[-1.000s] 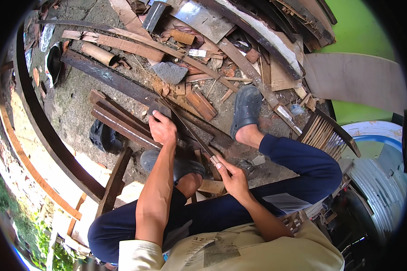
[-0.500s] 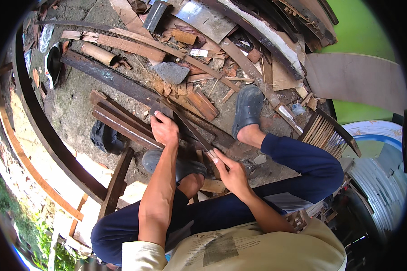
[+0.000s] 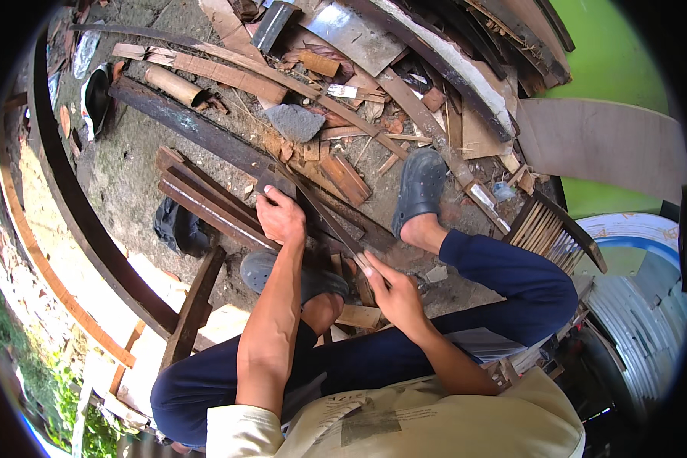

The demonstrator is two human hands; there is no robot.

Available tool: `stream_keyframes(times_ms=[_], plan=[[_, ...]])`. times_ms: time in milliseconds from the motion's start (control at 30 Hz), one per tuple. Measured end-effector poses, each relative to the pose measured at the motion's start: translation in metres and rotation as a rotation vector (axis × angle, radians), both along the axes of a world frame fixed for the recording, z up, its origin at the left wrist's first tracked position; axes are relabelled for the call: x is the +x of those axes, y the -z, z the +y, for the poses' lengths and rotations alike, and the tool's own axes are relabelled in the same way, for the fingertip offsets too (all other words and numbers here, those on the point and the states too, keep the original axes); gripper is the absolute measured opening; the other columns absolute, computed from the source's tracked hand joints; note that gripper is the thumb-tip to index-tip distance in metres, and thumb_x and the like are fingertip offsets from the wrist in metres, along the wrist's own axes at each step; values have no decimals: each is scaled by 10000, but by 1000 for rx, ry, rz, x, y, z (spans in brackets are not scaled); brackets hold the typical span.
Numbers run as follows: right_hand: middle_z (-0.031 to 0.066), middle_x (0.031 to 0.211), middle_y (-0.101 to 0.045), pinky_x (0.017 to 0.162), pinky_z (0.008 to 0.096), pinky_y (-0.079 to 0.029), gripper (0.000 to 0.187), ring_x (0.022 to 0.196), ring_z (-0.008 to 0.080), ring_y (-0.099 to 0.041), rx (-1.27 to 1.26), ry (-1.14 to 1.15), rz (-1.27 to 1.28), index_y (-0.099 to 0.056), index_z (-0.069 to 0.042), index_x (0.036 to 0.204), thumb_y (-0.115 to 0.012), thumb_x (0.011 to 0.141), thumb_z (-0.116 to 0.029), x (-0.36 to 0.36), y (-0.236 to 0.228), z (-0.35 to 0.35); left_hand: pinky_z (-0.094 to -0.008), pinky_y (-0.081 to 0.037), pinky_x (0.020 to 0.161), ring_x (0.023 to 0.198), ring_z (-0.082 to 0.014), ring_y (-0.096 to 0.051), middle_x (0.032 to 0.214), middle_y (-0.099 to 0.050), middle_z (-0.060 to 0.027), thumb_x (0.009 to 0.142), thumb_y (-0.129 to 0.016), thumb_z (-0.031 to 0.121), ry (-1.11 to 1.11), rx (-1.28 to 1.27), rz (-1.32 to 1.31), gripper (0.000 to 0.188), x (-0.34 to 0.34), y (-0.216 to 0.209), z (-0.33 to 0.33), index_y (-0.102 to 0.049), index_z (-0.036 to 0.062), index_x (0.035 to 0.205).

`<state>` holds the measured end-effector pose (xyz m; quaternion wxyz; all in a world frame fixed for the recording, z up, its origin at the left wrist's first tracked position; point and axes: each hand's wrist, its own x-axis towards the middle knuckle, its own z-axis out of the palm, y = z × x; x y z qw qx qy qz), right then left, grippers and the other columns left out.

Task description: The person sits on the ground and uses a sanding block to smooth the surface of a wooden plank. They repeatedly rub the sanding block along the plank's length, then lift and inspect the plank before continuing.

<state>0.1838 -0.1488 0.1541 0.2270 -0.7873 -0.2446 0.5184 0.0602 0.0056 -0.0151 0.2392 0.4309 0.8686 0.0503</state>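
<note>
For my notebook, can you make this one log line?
left hand: gripping dark block | right hand: gripping long thin strip | nearby: grey stone, dark clog

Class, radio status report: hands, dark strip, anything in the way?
Left hand gripping dark block. Right hand holding dark strip. Strip slants between hands. Planks beside left hand, possibly obstructing.

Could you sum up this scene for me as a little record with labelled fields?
Left hand: gripping a dark block
Right hand: fingers closed on the near end of a long thin dark strip
Footwear: dark grey clogs
Beyond the hands: a grey stone among wood scraps
Upper left: a tan tube lying on the ground
Upper right: a bright green surface
</note>
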Motion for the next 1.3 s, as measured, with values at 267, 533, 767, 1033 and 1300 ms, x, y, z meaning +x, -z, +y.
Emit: stream_keyframes(times_ms=[267,533,767,1033,1300], plan=[[268,1162,-679,899,441,-560,393,1091,440,-658,161,-12,-32,-656,-64,1344,-569,1039,-296,-21,61,62,-541,-457,903,1030,-462,-614,1072,-668,-248,1045,-406,466,21,6,-5,525,-1,3,0,-605,-17,1003],[272,1168,-680,899,421,-561,375,1114,436,-654,183,16,-2,-673,-48,1318,-588,1037,-282,-15,66,60,-544,-454,888,994,-461,-614,1030,-660,-249,1043,-415,462,30,53,4,515,2,4,-1,-602,-14,984],[205,1213,-724,935,341,-533,397,1135,286,-716,17,-20,7,-632,-41,1374,-587,1053,-271,-16,51,29,-542,-448,875,974,-456,-611,1012,-652,-232,1033,-439,464,9,69,2,495,-1,8,-3,-588,-3,965],[231,1247,-698,962,338,-523,393,1139,302,-711,144,-32,24,-633,4,1352,-576,1056,-249,-9,71,59,-547,-448,860,968,-451,-616,1001,-658,-232,1030,-443,460,39,104,0,492,1,9,-2,-591,1,930],[198,1272,-706,1001,333,-506,384,1223,264,-671,51,-22,78,-624,-25,1380,-582,1053,-221,3,32,12,-550,-454,860,952,-465,-621,1016,-667,-241,1023,-452,452,44,94,41,486,-5,16,-5,-600,-7,963]])
